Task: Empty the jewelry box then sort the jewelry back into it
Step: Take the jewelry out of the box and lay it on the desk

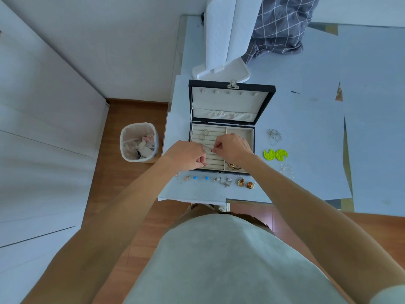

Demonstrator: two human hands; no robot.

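Partly hidden under both hands (186, 155): jewelry box (221, 148) ring rows.

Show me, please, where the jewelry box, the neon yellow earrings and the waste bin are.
jewelry box (266, 102): head view, lid's black frame.
neon yellow earrings (269, 154): head view, left disc.
waste bin (151, 130): head view, rim.

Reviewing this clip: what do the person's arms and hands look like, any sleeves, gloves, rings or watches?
Both forearms are bare from elbow to wrist: no long sleeves, gloves, watch or bracelet show. The left hand and right hand carry no ring that this view lets me make out, and the fingernails appear painted red. A pale short sleeve edges the right upper arm, matching the light top on the torso.
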